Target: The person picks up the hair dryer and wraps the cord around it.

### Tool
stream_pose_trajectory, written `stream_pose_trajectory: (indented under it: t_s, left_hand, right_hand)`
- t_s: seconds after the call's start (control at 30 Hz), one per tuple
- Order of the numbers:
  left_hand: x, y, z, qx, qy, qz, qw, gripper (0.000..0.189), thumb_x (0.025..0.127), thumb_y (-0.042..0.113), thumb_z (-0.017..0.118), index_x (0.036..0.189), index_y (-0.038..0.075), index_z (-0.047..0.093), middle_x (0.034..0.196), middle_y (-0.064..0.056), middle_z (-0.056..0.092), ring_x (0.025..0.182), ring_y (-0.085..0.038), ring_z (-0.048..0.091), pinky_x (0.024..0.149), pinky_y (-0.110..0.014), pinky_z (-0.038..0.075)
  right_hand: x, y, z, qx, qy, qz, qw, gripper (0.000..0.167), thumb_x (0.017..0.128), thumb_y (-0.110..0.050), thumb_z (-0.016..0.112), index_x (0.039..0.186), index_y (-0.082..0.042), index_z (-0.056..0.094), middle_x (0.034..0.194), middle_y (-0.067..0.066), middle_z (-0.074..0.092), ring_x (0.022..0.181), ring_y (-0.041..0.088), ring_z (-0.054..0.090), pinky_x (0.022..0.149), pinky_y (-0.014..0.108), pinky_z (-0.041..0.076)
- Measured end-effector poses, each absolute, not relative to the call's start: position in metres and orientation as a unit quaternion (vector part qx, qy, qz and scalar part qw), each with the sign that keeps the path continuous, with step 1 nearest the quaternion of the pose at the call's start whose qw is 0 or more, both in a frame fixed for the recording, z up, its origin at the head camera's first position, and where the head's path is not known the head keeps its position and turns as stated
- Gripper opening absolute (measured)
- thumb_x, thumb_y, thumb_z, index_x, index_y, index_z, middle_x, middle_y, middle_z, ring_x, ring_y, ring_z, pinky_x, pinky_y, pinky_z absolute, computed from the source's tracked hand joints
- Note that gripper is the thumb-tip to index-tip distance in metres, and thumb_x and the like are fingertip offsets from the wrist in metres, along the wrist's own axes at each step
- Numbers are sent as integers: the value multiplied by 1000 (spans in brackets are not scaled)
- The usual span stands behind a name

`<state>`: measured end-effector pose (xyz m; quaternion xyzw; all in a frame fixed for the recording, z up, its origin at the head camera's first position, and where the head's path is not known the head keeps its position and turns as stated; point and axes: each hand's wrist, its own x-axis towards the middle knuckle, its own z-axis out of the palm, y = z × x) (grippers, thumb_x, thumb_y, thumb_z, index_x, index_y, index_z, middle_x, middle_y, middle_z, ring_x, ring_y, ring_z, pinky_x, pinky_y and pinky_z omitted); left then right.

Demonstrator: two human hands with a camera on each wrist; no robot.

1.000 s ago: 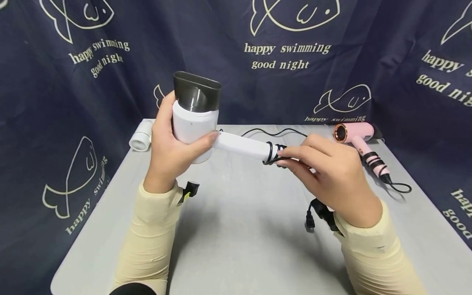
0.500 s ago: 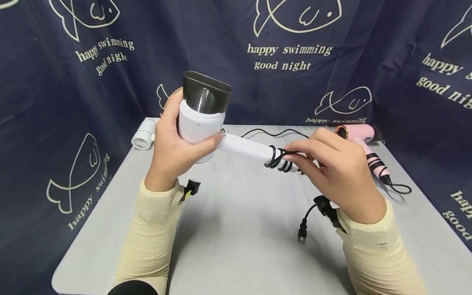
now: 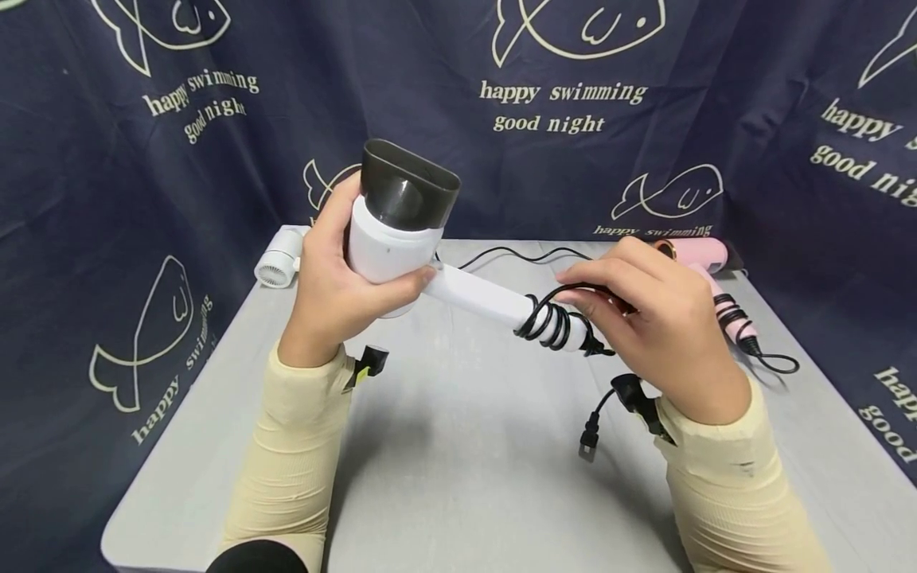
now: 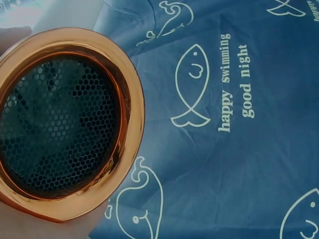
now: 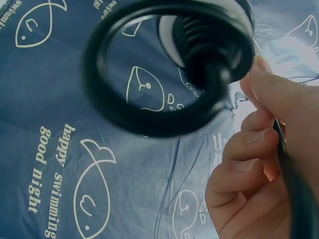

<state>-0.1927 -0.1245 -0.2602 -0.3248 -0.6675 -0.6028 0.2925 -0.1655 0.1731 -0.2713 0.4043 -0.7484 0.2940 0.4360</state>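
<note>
My left hand (image 3: 329, 274) grips a white hair dryer (image 3: 390, 251) round its barrel, its black nozzle (image 3: 408, 191) tilted upward. The left wrist view looks into the dryer's copper-rimmed rear grille (image 4: 60, 124). Its handle (image 3: 487, 294) slants down to the right, with a black cord (image 3: 552, 326) coiled several times round the end. Thumb and fingers of my right hand (image 3: 655, 318) pinch a strand of that cord just above the coils. A loop of cord (image 5: 169, 127) shows large in the right wrist view. Below the right wrist dangles the plug (image 3: 589, 436).
A pink hair dryer (image 3: 702, 253) lies at the back right of the grey table (image 3: 458, 493), cord wound on its handle. A small white appliance with a round grille (image 3: 275, 272) lies back left. A thin black cord (image 3: 530, 256) runs along the back. A patterned curtain (image 3: 566, 175) hangs behind.
The dryer has shifted right and its handle end has dropped. My right hand has lifted the pinched strand off the coils, so more of the wrapped cord shows.
</note>
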Motion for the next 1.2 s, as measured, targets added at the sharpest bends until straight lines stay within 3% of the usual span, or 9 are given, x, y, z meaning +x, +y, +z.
stream_pose_trajectory:
  t_s: [0.47,0.7,1.2]
  left_hand:
    - [-193,-127,-261,-340,-653,-610,292,83,59,-7,86,137,-8,56,123,-13,67,106,-31,62,90,-37,51]
    - [-201,-129,-268,-352,-646,-608,299,84,59,-4,88,137,-4,57,124,-12,67,107,-32,62,91,-38,51]
    - [-208,-131,-277,-364,-632,-623,282,86,56,-3,90,136,4,60,120,-13,69,102,-34,64,88,-40,52]
  right_hand:
    - [-171,173,-273,406,-741,319,430,14,93,-15,77,100,-4,80,85,6,70,75,11,58,73,14,45]
    - [-179,175,-276,400,-751,330,410,12,89,-6,79,101,-4,79,87,4,69,76,6,55,72,14,44]
    - [-191,178,-285,415,-779,318,346,12,94,-8,74,105,-9,78,86,-3,66,77,4,50,71,20,39]
